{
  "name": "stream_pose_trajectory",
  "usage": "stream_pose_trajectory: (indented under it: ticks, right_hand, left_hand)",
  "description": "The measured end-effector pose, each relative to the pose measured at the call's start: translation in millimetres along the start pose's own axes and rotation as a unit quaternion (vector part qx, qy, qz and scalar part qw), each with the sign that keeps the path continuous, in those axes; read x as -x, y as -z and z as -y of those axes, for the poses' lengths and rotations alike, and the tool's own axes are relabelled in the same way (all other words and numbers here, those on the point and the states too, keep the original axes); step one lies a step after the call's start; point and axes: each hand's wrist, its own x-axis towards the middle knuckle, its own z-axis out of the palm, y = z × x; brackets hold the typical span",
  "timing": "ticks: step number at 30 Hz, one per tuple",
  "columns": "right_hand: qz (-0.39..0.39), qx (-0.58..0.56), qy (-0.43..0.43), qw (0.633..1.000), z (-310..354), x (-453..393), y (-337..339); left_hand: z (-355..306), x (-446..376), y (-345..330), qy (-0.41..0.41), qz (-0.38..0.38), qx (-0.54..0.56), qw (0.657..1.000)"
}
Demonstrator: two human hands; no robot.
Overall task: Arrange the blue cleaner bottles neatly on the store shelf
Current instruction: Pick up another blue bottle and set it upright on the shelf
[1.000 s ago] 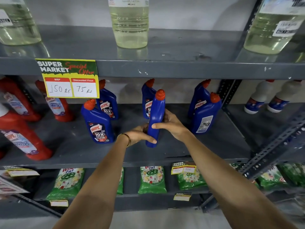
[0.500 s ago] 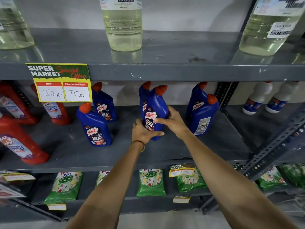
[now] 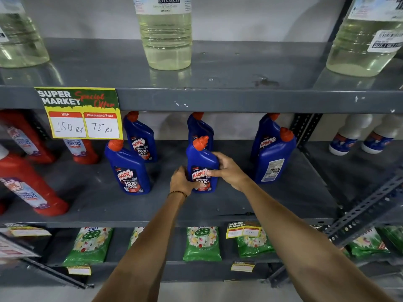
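Several blue cleaner bottles with orange caps stand on the grey middle shelf (image 3: 91,201). The front middle bottle (image 3: 199,159) stands upright with its label facing me; my left hand (image 3: 182,182) grips its lower left side and my right hand (image 3: 227,168) wraps its right side. Another blue bottle (image 3: 197,127) stands behind it. At the left stand a front bottle (image 3: 127,168) and a rear bottle (image 3: 141,140), labels forward. At the right, the front bottle (image 3: 274,160) shows its back label, with a rear bottle (image 3: 265,134) behind it.
Red cleaner bottles (image 3: 28,188) fill the shelf's left end. White bottles (image 3: 349,136) stand on the neighbouring shelf at right. Clear bleach bottles (image 3: 165,33) stand on the shelf above, with a price sign (image 3: 80,112) on its edge. Green packets (image 3: 201,243) lie below.
The held bottle was turned from edge-on until its label faces me, then set down upright on the shelf in front of the rear middle bottle. Both hands stay on it.
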Motion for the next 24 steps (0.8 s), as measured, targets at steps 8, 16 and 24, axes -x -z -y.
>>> stream_pose_trajectory:
  ticks: [8, 16, 24]
  right_hand:
    - [-0.017, 0.031, -0.022, 0.999, -4, 3, 0]
    - [-0.207, 0.057, -0.069, 0.974, -28, 38, 11]
    - [-0.396, 0.074, -0.038, 0.914, -37, 91, 52]
  left_hand:
    - [4, 13, -8, 0.033, -0.017, -0.015, 0.999]
    - [2, 40, -30, 0.074, 0.055, -0.033, 0.995]
    - [-46, 61, -84, -0.044, 0.101, -0.039, 0.993]
